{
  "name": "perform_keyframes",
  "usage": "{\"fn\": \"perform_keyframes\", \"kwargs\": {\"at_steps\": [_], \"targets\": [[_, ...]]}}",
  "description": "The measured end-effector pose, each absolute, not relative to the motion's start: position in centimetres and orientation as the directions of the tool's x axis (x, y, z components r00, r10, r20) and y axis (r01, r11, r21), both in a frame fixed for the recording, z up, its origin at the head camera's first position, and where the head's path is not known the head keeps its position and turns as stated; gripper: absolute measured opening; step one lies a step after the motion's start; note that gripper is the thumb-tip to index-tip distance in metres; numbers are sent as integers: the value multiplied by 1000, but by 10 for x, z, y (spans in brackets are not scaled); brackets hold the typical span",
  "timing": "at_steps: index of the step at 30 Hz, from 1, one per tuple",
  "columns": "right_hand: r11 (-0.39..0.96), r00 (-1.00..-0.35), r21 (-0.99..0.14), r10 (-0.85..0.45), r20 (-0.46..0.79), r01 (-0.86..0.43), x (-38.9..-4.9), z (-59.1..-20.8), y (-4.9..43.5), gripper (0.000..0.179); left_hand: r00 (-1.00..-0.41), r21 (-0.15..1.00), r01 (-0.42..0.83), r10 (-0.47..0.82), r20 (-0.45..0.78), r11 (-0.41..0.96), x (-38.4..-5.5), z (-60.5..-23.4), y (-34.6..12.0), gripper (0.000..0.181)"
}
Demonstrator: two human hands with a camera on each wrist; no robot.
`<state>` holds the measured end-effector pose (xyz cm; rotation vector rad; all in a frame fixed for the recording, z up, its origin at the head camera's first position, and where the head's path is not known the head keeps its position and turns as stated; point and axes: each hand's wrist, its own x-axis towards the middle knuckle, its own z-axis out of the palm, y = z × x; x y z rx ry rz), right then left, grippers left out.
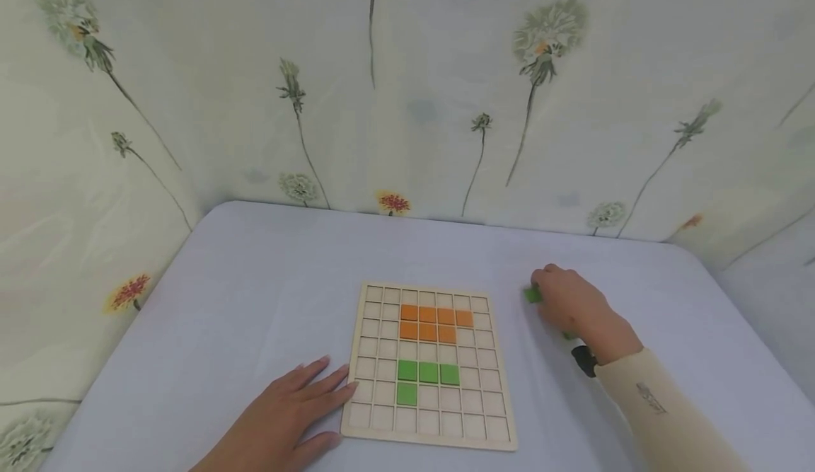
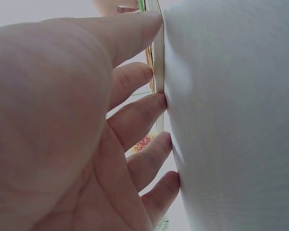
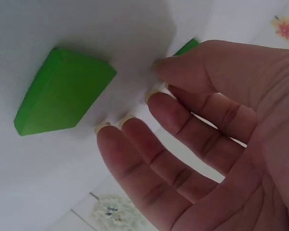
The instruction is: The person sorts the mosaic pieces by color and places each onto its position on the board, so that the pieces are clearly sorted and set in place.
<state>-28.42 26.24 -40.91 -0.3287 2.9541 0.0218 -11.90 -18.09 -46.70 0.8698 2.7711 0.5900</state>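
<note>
A wooden grid board (image 1: pixel 369 415) lies on the table, holding several orange tiles (image 1: pixel 427 314) towards its far side and several green tiles (image 1: pixel 428 372) nearer the front. My left hand (image 1: pixel 280 415) rests flat with spread fingers at the board's left edge, thumb and fingertips against its side (image 2: pixel 159 57). Right of the board, my right hand (image 1: pixel 573 309) reaches down to the table, fingers slightly bent. One loose green tile (image 1: pixel 532 294) is by its fingertips, partly hidden behind the thumb in the right wrist view. Another loose green tile (image 3: pixel 65 91) lies apart from the fingers.
A pale cloth covers the table (image 1: pixel 286 260). Behind it and to the left hangs a curtain (image 1: pixel 433 104) printed with dandelions and flowers. A dark band (image 1: pixel 584 361) sits at the right wrist, by the cream sleeve (image 1: pixel 662 408).
</note>
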Motion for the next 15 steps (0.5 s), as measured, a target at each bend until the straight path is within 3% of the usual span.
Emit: {"fn": "perform_keyframes", "kwargs": {"at_steps": [10, 15], "targets": [[984, -962, -37, -178, -208, -174, -288, -404, 265, 8, -822, 425, 493, 567, -58, 759, -119, -468, -180, 62], [992, -954, -101, -107, -280, -82, -282, -404, 260, 13, -826, 441, 480, 560, -65, 759, -118, -467, -179, 63]]}}
